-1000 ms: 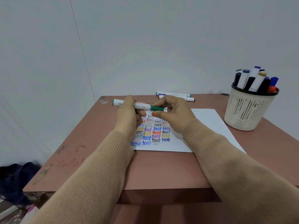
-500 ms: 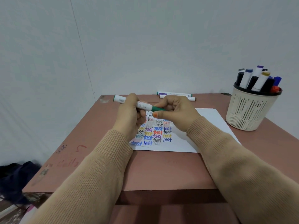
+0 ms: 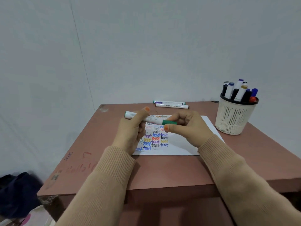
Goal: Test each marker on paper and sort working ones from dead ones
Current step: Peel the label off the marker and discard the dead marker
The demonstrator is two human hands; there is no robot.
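The left hand (image 3: 130,132) curls round the white barrel of a marker (image 3: 151,119), and the right hand (image 3: 187,128) pinches its green cap (image 3: 169,122) between thumb and fingers. The cap is seated on the barrel. The marker hangs nearly level just above the paper (image 3: 179,147), over its far left part, where rows of "test" are written in many colours. Beyond the paper's far edge lie two markers (image 3: 171,104), capped, side by side. To the paper's right stands a cup (image 3: 234,118) filled with upright markers. Paper and cup rest on a table (image 3: 162,170).
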